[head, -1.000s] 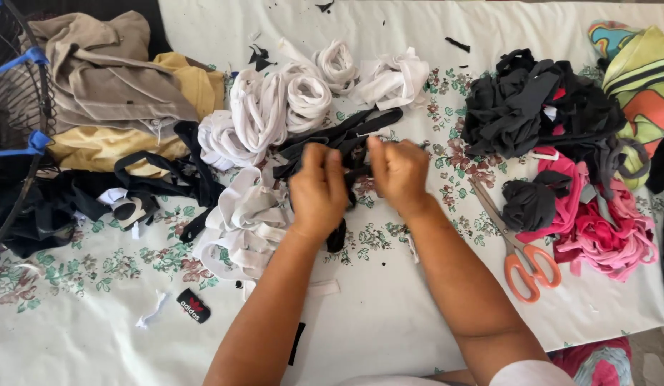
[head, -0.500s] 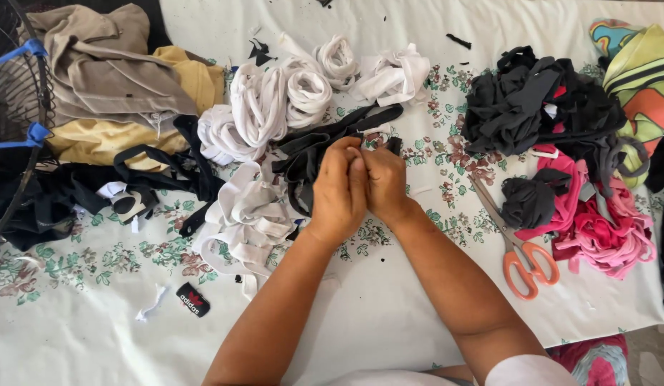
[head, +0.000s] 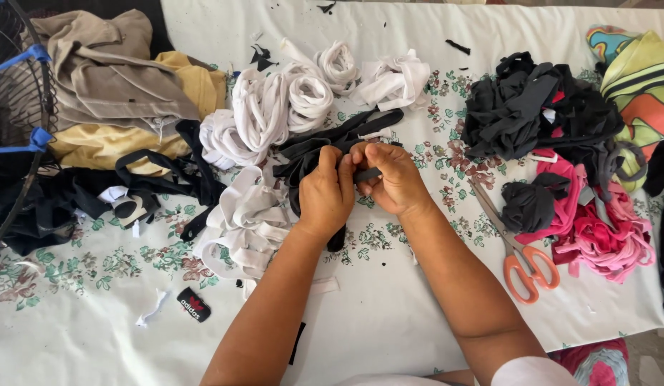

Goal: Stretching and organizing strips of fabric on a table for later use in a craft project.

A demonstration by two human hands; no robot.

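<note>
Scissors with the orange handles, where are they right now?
In the head view the scissors lie on the flowered tablecloth to the right of the right hand, beside the pink fabric pile, handles toward the person.

Your left hand [head: 325, 191] hides most of the black strip [head: 367, 174]; wire basket [head: 14, 107] cut off at left edge; striped cloth [head: 642, 78] cut off at right.

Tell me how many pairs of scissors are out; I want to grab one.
1: the orange-handled scissors lie on the flowered cloth, right of the right hand, beside the pink fabric strips. The fabric heaps could hide more.
</note>
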